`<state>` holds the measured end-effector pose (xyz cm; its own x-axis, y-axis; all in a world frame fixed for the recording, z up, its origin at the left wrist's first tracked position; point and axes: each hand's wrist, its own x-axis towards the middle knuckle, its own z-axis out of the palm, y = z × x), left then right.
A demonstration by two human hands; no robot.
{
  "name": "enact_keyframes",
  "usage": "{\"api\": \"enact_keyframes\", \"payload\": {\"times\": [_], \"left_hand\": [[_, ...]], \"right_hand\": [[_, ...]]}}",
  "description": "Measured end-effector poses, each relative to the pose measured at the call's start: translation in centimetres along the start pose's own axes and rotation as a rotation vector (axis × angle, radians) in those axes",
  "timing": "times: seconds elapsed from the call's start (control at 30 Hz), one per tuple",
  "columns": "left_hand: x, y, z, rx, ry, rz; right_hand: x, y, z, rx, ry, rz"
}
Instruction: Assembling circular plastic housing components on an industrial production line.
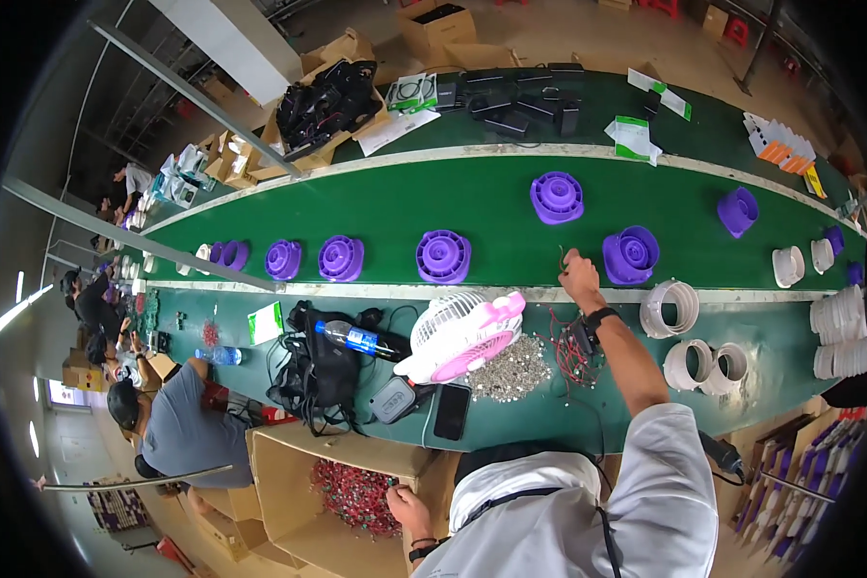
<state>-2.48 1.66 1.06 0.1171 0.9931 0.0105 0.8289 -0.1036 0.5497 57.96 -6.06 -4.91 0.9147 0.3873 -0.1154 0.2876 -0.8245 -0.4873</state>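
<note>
My right hand (580, 277) reaches out over the near edge of the green conveyor belt (376, 207), its fingers pinched together. A thin, dark reddish bit shows at the fingertips, too small to name. Just right of this hand stands a purple round base (631, 254), and another purple base (557, 197) sits farther back. My left hand (409, 509) is low at the right side of a cardboard box (279, 482), its fingers curled; what they hold, if anything, is hidden. Beside it, the box contains a heap of small parts with red wires (352, 491).
On the green bench are a white-and-pink fan (467, 332), a pile of small metal pieces (512, 371), red wires (573, 352), a phone (452, 411), a bottle (356, 339), a black bag (318, 371) and white rings (669, 308). Co-workers (188, 424) sit at the left.
</note>
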Motion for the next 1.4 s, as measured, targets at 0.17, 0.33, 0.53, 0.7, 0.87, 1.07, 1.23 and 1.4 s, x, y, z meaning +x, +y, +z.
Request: {"api": "enact_keyframes", "payload": {"times": [0.17, 0.33, 0.53, 0.7, 0.87, 1.07, 1.23, 1.4], "left_hand": [[0.1, -0.4, -0.2, 0.012, -0.016, -0.032], [0.5, -1.0, 0.2, 0.032, -0.047, 0.005], [1.2, -0.9, -0.3, -0.065, -0.068, 0.01], [0.5, -1.5, -0.5, -0.03, -0.028, 0.003], [0.3, -0.9, 0.7, -0.011, -0.056, 0.027], [0.2, -0.2, -0.5, -0.005, -0.053, -0.008], [0.4, 0.1, -0.6, 0.013, -0.025, 0.001], [0.5, -0.2, 0.1, 0.014, -0.024, 0.031]], "right_hand": [[-7.8, 1.2, -3.1, 0.14, -0.066, -0.109], [-16.8, 4.3, -4.6, 0.178, -0.231, -0.054], [-19.8, 7.4, -4.7, 0.224, -0.091, 0.061], [-19.8, 5.6, -8.3, 0.088, 0.379, -0.045], [-19.3, 9.9, -11.1, -0.001, 0.595, 0.049], [-16.6, 12.8, -11.2, -0.279, 0.401, 0.199], [-14.7, 15.4, -9.5, -0.336, 0.278, 0.188], [-15.3, 16.3, -10.1, -0.245, 0.346, 0.146]]}}
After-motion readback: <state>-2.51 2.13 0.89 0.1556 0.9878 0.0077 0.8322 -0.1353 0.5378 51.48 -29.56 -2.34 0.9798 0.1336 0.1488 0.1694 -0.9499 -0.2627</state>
